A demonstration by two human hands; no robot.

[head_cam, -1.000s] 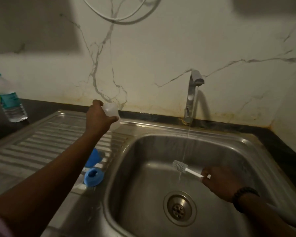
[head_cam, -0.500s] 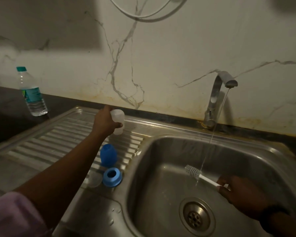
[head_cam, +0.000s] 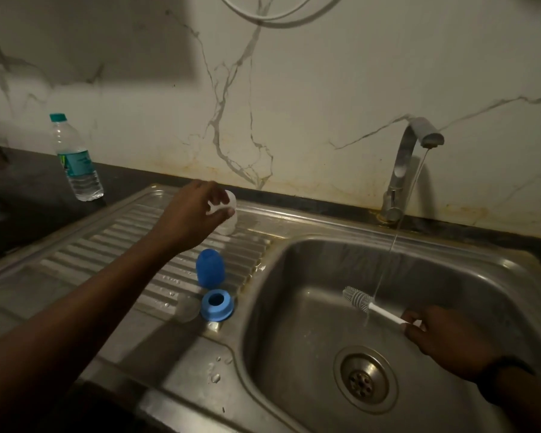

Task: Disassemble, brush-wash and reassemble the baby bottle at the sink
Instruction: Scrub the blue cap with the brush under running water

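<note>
The clear plastic baby bottle body (head_cam: 228, 214) stood upright on the far part of the ribbed steel drainboard (head_cam: 75, 254), the left hand (head_cam: 191, 214) curled round its top. Nearer on the drainboard stood the blue dome-shaped cap (head_cam: 210, 267), and just beside it the blue screw ring (head_cam: 216, 305) lay touching the clear silicone teat (head_cam: 187, 307) on its left. Over the steel sink basin (head_cam: 310, 354) to the right, the right hand (head_cam: 447, 342) gripped the handle of the white bottle brush (head_cam: 364, 303), bristles beside the thin stream from the steel tap (head_cam: 403, 164). A plastic water bottle (head_cam: 75, 160) stood on the dark bench (head_cam: 28, 195) at far left.
</note>
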